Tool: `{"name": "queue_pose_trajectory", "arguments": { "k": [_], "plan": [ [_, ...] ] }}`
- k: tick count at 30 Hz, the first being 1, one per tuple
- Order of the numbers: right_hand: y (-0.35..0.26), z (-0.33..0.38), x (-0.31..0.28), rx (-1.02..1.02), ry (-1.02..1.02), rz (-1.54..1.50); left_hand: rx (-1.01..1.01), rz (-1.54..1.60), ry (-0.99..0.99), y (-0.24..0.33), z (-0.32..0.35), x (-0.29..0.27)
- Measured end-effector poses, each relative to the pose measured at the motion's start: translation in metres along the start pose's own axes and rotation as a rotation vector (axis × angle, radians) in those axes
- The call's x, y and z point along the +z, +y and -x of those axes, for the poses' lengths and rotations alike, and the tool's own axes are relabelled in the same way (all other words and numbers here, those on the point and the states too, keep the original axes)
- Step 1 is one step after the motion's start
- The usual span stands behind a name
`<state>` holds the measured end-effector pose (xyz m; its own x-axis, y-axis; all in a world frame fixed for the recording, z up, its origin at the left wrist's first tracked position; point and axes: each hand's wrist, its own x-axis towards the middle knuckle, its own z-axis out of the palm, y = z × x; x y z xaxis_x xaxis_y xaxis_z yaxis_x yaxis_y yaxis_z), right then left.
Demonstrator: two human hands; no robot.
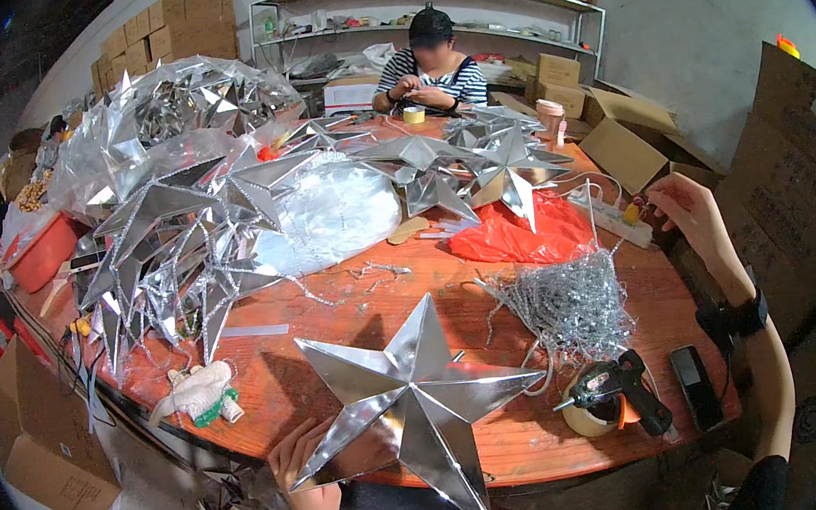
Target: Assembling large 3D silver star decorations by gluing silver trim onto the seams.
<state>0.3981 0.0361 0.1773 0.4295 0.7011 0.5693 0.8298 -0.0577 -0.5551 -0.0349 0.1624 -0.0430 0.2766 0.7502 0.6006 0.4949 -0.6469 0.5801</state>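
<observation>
A large silver five-pointed star [413, 387] leans at the table's front edge, facing me. My left hand [304, 473] grips its lower-left point; part of the hand is hidden behind the star. Out at the right side of the table, my right hand [688, 211] has its fingers curled beside a small yellow-and-red piece [633, 211] at a white power strip [615, 219]. Whatever lies between those fingertips is too small to make out. A black glue gun [630, 393] with an orange trigger rests on a round holder, right of the star.
Silver tinsel strands [575, 306] lie beside a red plastic bag [516, 233]. A black phone-like device [695, 385] sits near the right edge. Several silver stars [175, 241] are piled left, near a white glove [200, 391]. Across the table a person [430, 76] works; cardboard boxes [626, 152] stand right.
</observation>
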Motion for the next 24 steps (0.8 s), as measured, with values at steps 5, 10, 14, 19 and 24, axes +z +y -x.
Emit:
{"name": "queue_pose_trajectory", "arguments": {
  "k": [5,10,14,19,24],
  "plan": [
    [-0.022,-0.009,-0.015,-0.061,0.179,-0.161,0.042,-0.021,0.019,0.011,-0.006,-0.005],
    [-0.042,-0.007,-0.035,-0.227,0.313,-0.151,-0.056,0.026,-0.164,0.004,0.000,-0.008],
    [-0.050,-0.005,-0.037,-0.156,0.386,-0.248,-0.001,0.000,-0.119,0.008,-0.002,-0.014],
    [-0.058,0.006,-0.046,-0.282,0.297,-0.223,-0.050,0.035,-0.225,-0.002,-0.001,-0.009],
    [-0.077,0.028,-0.050,-0.193,0.372,-0.322,-0.073,-0.031,-0.217,-0.024,0.007,-0.004]
  ]
}}
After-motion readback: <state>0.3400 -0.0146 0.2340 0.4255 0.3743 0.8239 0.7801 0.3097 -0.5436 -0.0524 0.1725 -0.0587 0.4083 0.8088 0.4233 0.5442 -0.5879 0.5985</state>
